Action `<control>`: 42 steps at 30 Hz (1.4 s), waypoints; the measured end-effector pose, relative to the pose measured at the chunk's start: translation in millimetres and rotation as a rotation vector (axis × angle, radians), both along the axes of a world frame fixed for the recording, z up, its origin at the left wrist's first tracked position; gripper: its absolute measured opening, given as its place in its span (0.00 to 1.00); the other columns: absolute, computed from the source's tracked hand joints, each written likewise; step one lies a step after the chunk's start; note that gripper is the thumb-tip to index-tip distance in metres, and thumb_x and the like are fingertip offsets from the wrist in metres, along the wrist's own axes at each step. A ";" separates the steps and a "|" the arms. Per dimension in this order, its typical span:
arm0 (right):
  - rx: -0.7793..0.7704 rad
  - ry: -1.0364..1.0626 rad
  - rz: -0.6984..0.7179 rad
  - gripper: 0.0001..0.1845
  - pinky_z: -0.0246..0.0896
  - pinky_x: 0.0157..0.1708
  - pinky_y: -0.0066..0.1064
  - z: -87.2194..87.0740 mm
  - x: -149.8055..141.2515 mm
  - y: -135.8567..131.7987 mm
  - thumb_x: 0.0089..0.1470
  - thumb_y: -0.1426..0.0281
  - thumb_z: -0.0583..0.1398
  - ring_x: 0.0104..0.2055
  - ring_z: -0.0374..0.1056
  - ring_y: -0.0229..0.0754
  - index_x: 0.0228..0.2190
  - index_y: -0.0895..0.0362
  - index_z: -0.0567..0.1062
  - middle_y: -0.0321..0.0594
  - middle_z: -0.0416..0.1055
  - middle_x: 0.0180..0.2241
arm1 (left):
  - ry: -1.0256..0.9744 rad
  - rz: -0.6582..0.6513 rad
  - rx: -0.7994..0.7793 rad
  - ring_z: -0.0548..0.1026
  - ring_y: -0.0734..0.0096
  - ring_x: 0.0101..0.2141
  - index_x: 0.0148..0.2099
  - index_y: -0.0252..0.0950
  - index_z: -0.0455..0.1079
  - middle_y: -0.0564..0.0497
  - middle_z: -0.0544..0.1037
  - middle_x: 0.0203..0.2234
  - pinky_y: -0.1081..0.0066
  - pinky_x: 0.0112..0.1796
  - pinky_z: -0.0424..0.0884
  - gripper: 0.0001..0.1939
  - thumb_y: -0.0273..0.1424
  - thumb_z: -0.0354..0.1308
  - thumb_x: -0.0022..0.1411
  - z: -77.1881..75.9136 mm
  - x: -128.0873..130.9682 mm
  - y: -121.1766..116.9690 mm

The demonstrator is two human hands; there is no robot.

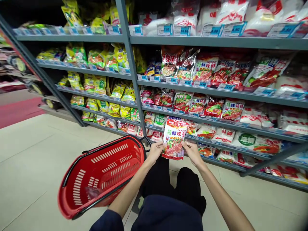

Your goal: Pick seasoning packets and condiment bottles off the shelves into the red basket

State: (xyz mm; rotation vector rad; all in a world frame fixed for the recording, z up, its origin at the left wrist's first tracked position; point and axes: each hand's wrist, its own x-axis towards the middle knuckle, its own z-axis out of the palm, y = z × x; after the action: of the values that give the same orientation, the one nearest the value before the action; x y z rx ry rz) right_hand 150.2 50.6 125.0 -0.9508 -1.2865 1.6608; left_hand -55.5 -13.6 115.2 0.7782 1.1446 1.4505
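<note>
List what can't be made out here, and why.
All in the head view:
1) Back of the packet: faces away.
2) Some fingers of the left hand and right hand: behind the packet.
3) Small item in the basket: too blurred to name.
4) Fine print on price tags: too small.

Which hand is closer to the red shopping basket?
Left. The left hand is just right of the red shopping basket; the right hand is farther off, across the seasoning packet.
</note>
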 end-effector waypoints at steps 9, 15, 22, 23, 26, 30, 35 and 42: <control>-0.009 0.004 -0.077 0.28 0.76 0.45 0.45 9.8 -12.5 3.1 0.49 0.48 0.70 0.46 0.77 0.53 0.46 0.53 0.82 0.44 0.80 0.48 | -0.043 -0.133 0.015 0.81 0.61 0.31 0.48 0.30 0.81 0.42 0.85 0.34 0.68 0.33 0.75 0.32 0.48 0.76 0.47 -5.0 -26.2 36.0; 0.048 -0.077 -0.170 0.34 0.72 0.55 0.48 -17.7 -1.9 -5.5 0.49 0.51 0.71 0.56 0.74 0.53 0.54 0.51 0.78 0.46 0.78 0.52 | -0.075 -0.202 -0.019 0.82 0.60 0.33 0.47 0.31 0.81 0.42 0.85 0.34 0.68 0.34 0.76 0.30 0.47 0.75 0.48 -21.8 -16.1 46.4; 0.060 -0.097 -0.279 0.38 0.64 0.63 0.50 -15.7 17.6 -6.0 0.44 0.51 0.73 0.63 0.67 0.53 0.54 0.52 0.77 0.45 0.76 0.56 | -0.047 -0.192 -0.031 0.81 0.62 0.32 0.49 0.29 0.80 0.41 0.85 0.35 0.69 0.31 0.76 0.35 0.47 0.76 0.45 -5.3 -5.7 63.9; 0.070 -0.099 -0.287 0.37 0.63 0.63 0.50 -14.8 19.3 -6.5 0.44 0.51 0.73 0.63 0.68 0.53 0.53 0.52 0.78 0.45 0.76 0.56 | -0.054 -0.198 -0.025 0.81 0.63 0.32 0.50 0.29 0.79 0.41 0.85 0.36 0.69 0.30 0.77 0.35 0.47 0.76 0.46 -4.3 -4.5 64.8; 0.064 -0.079 -0.301 0.36 0.66 0.61 0.48 -15.3 23.4 -10.0 0.44 0.50 0.73 0.60 0.70 0.53 0.52 0.52 0.78 0.45 0.77 0.55 | -0.049 -0.205 -0.021 0.81 0.65 0.31 0.51 0.28 0.79 0.41 0.85 0.38 0.70 0.29 0.77 0.35 0.47 0.76 0.47 -3.7 -0.1 63.6; 0.023 -0.056 -0.353 0.35 0.72 0.52 0.44 -18.0 30.6 -13.0 0.47 0.47 0.70 0.51 0.75 0.51 0.51 0.54 0.78 0.46 0.79 0.50 | -0.031 -0.231 -0.035 0.80 0.66 0.29 0.51 0.28 0.79 0.41 0.85 0.36 0.71 0.28 0.76 0.35 0.47 0.76 0.47 -7.8 11.3 55.2; 0.205 -0.103 -0.417 0.25 0.69 0.50 0.39 -19.7 42.3 -7.2 0.51 0.49 0.68 0.47 0.74 0.47 0.42 0.55 0.79 0.43 0.79 0.45 | -0.019 -0.299 -0.037 0.81 0.65 0.30 0.49 0.29 0.80 0.42 0.85 0.35 0.71 0.30 0.77 0.31 0.46 0.75 0.49 -23.1 29.9 37.6; -0.073 0.123 -0.363 0.23 0.66 0.39 0.32 -31.8 49.6 -16.4 0.40 0.53 0.75 0.34 0.70 0.39 0.28 0.54 0.74 0.35 0.76 0.31 | 0.051 -0.379 -0.147 0.79 0.72 0.26 0.49 0.34 0.77 0.46 0.84 0.34 0.76 0.25 0.74 0.30 0.53 0.68 0.55 -42.5 45.2 23.2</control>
State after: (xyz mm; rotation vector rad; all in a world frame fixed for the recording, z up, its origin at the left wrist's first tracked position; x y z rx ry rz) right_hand 199.8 34.2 93.3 -1.0394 -0.9145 1.4638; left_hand -10.3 9.6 72.7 0.8780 1.0612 1.0261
